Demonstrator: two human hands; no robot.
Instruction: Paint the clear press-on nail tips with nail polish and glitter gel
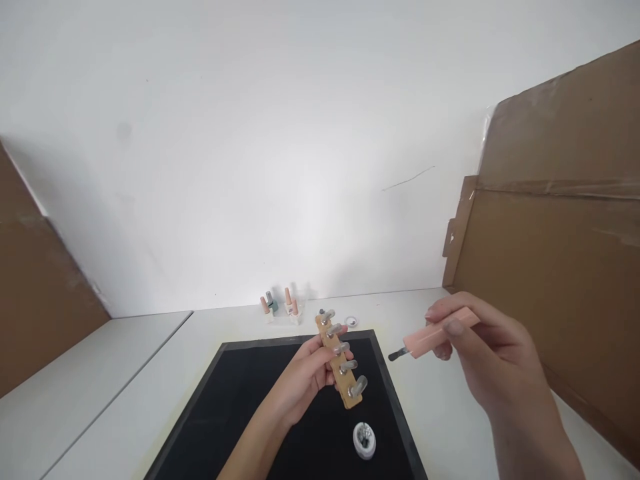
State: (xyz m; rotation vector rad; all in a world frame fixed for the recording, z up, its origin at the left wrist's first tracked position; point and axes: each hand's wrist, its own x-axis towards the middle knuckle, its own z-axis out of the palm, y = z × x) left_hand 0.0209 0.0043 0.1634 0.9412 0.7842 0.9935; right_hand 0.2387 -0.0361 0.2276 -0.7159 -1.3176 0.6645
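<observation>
My left hand (313, 370) is closed around a narrow wooden nail-tip stand (343, 377), holding it tilted above the black mat. Along the stand sits a row of several glossy greyish nail tips (341, 349) on small metal posts. Off to the right, my right hand (480, 340) grips the pink cap of a nail polish brush (433, 339). Its dark, wet-looking bristles point left towards the stand, with a gap between them. Below the stand, a small white open jar (365, 441) with silvery grey contents rests on the mat.
Several nail polish bottles (267, 309) with pink or grey caps stand by the wall. A white round lid (351, 321) lies behind the black mat (240, 400). Cardboard panels (555, 220) flank the white table (165, 373) on both sides.
</observation>
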